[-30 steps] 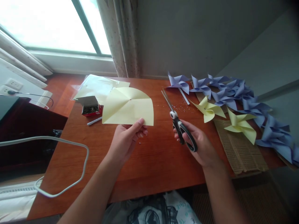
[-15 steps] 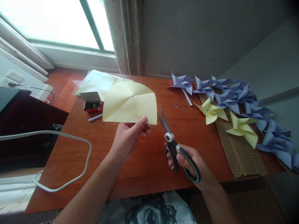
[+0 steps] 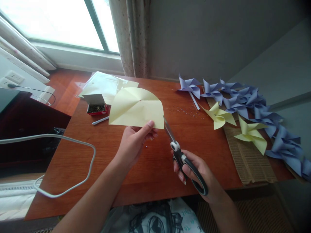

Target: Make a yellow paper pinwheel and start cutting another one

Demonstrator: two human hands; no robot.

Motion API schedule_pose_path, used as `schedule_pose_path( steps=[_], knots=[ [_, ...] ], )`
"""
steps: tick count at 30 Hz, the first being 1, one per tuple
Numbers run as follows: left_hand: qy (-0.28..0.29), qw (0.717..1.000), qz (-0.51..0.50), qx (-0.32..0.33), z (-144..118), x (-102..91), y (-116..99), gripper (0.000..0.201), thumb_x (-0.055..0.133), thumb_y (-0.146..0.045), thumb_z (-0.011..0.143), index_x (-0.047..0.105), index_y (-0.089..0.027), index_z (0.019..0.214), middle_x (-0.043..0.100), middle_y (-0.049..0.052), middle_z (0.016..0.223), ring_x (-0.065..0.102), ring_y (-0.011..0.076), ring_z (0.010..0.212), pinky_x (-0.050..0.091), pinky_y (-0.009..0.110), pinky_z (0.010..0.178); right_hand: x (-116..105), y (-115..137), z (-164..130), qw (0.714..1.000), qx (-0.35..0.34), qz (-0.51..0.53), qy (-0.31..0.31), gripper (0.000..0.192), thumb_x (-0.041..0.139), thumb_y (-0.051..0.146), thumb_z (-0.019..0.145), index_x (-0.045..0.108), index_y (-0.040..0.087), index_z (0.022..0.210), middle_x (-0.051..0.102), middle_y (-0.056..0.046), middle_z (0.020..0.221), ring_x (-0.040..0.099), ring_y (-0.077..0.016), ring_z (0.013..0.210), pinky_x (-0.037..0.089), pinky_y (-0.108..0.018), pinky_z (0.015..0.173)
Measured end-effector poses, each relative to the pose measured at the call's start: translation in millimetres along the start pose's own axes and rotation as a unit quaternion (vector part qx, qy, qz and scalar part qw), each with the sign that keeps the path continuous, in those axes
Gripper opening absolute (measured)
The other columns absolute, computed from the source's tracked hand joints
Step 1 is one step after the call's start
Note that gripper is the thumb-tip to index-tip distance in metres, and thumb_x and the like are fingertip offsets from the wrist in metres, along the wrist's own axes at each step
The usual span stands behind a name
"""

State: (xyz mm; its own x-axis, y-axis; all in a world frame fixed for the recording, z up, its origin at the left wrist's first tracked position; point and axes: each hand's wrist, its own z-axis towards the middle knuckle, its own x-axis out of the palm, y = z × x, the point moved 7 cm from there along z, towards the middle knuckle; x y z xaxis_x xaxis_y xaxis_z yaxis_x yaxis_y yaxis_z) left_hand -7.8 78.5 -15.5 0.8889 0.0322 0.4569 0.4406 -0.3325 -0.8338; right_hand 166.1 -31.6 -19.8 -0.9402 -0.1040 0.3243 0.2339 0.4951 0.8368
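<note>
My left hand [image 3: 136,137] pinches the lower right edge of a creased yellow sheet of paper [image 3: 132,111], thumb on top. The sheet has a rounded upper right side and a small mark where its folds meet. In my right hand [image 3: 198,171] is a pair of scissors [image 3: 178,151] with black and white handles. Their blades point up and left, with the tips at the sheet's right edge; whether they touch the paper I cannot tell. The blades look nearly closed.
Blue paper pinwheels [image 3: 235,102] and two yellow pinwheels [image 3: 252,134] lie at the right, partly on corrugated cardboard [image 3: 250,161]. A small red box [image 3: 97,110] stands at the left near a white stick [image 3: 100,120]. A white cable [image 3: 93,155] loops over the table's left side.
The scissors have come up to the sheet's right edge and their blades have drawn closer together. The sheet has tilted a little and shifted slightly right.
</note>
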Motion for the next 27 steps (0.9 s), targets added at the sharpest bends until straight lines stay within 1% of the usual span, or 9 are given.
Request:
schedule_pose_path(
  steps=[3, 6, 8, 12, 15, 22, 27],
  knots=[
    [0.001, 1.0, 0.001, -0.003, -0.1, 0.5, 0.7, 0.023, 0.081, -0.032, 0.081, 0.076, -0.012, 0.072, 0.072, 0.005, 0.07, 0.063, 0.0107, 0.063, 0.048, 0.02, 0.059, -2.1, -2.0, 0.4, 1.0, -0.005, 0.003, -0.001, 0.055, 0.077, 0.054, 0.083, 0.064, 0.02, 0.124, 0.061, -0.003, 0.087, 0.049, -0.0098, 0.062, 0.037, -0.023, 0.055],
    [0.001, 1.0, 0.001, -0.005, 0.1, 0.9, 2.0, 0.021, 0.081, -0.032, 0.081, 0.076, -0.012, 0.073, 0.072, 0.004, 0.07, 0.063, 0.0106, 0.062, 0.047, 0.02, 0.058, -1.9, -3.1, 1.1, 1.0, -0.013, 0.011, 0.008, 0.058, 0.076, 0.058, 0.082, 0.063, 0.021, 0.126, 0.058, -0.003, 0.087, 0.046, -0.0104, 0.064, 0.035, -0.024, 0.056],
    [0.004, 1.0, 0.006, -0.005, -0.1, 1.8, 2.6, 0.022, 0.081, -0.032, 0.08, 0.077, -0.013, 0.072, 0.072, 0.004, 0.069, 0.063, 0.0107, 0.062, 0.047, 0.02, 0.058, -1.2, -3.0, 1.3, 1.0, -0.016, -0.001, 0.012, 0.061, 0.076, 0.059, 0.082, 0.062, 0.02, 0.128, 0.057, -0.003, 0.087, 0.045, -0.0111, 0.065, 0.034, -0.024, 0.056],
    [0.005, 1.0, 0.031, -0.003, -1.3, 3.7, 3.0, 0.024, 0.081, -0.033, 0.08, 0.076, -0.012, 0.071, 0.072, 0.005, 0.067, 0.062, 0.0114, 0.062, 0.046, 0.021, 0.058, -0.5, 0.9, 0.3, 0.999, -0.014, -0.032, -0.019, 0.064, 0.077, 0.057, 0.081, 0.061, 0.02, 0.131, 0.057, -0.004, 0.088, 0.046, -0.0128, 0.068, 0.038, -0.026, 0.059],
    [0.006, 0.999, 0.049, 0.0, -2.2, 5.5, 2.8, 0.023, 0.081, -0.033, 0.079, 0.076, -0.012, 0.071, 0.072, 0.005, 0.067, 0.062, 0.0119, 0.062, 0.046, 0.021, 0.059, 2.1, 3.8, -0.8, 0.999, -0.002, -0.029, -0.042, 0.063, 0.078, 0.057, 0.081, 0.062, 0.021, 0.13, 0.057, -0.003, 0.087, 0.045, -0.013, 0.068, 0.041, -0.026, 0.062],
    [0.011, 0.997, 0.076, -0.004, -2.8, 7.9, 5.0, 0.026, 0.08, -0.035, 0.08, 0.076, -0.013, 0.067, 0.073, 0.006, 0.066, 0.061, 0.0133, 0.06, 0.046, 0.023, 0.058, 4.4, 5.1, -0.3, 0.999, -0.004, -0.028, -0.045, 0.06, 0.079, 0.055, 0.08, 0.063, 0.021, 0.127, 0.056, -0.002, 0.087, 0.045, -0.0122, 0.067, 0.042, -0.026, 0.062],
    [0.018, 0.997, 0.081, -0.006, -3.6, 9.2, 7.3, 0.026, 0.08, -0.036, 0.08, 0.076, -0.013, 0.067, 0.073, 0.005, 0.065, 0.061, 0.0125, 0.059, 0.046, 0.023, 0.058, 4.5, 4.8, -0.3, 0.999, -0.011, -0.03, -0.042, 0.06, 0.078, 0.054, 0.083, 0.061, 0.02, 0.129, 0.057, -0.003, 0.087, 0.045, -0.0118, 0.068, 0.041, -0.025, 0.062]
  ],
)
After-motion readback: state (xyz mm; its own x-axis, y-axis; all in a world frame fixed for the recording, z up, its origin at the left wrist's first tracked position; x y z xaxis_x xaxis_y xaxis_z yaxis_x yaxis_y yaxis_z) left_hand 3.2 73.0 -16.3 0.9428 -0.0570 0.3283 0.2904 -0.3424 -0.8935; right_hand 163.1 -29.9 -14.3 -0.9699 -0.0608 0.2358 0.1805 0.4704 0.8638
